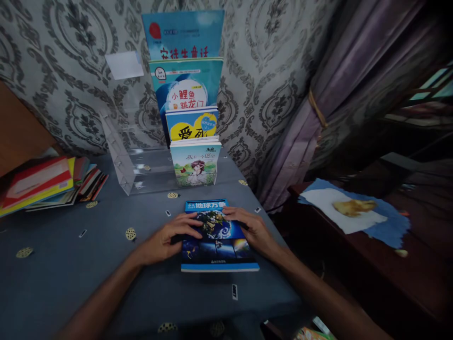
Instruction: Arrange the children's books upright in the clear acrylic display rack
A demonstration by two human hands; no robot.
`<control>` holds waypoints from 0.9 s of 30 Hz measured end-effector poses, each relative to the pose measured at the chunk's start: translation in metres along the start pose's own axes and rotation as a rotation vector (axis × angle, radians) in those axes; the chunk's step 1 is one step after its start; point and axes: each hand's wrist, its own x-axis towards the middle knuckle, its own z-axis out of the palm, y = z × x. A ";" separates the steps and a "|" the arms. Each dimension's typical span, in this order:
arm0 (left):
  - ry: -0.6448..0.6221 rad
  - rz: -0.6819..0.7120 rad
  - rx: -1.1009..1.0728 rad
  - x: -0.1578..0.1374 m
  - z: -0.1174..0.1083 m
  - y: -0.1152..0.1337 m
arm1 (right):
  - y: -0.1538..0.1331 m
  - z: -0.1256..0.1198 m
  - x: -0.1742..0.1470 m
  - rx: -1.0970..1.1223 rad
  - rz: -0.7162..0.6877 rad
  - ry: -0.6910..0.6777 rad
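A blue and black book (219, 249) with pictures of the Earth and space on its cover lies flat on the table in front of me. My left hand (173, 236) rests at its left side, with fingers stretched over the cover and the thumb by the edge. From the right, my right hand (253, 229) reaches over the other edge, its fingers lying on the upper cover. Behind the book stands a clear tiered rack (122, 172). Its right column holds a small book with a girl on the cover (196, 167), a yellow and blue book (191, 123) and taller teal books (184, 40).
At the left lies a pile of books and booklets (42, 182). Patterned wallpaper (262, 85) backs the grey table (148, 293). On the right hang tied purple curtains (300, 127), beside a dark surface with a blue cloth (392, 231), white paper (354, 224) and a brownish item (354, 208).
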 end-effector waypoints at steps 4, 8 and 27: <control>-0.120 -0.014 0.173 -0.003 0.005 -0.008 | 0.009 0.003 -0.002 -0.067 -0.079 -0.028; -0.178 0.014 0.274 -0.005 0.007 -0.012 | 0.010 0.001 0.000 -0.133 -0.094 -0.092; 0.240 -0.115 0.398 -0.003 0.012 -0.037 | -0.037 0.042 0.037 -0.352 -0.146 -0.341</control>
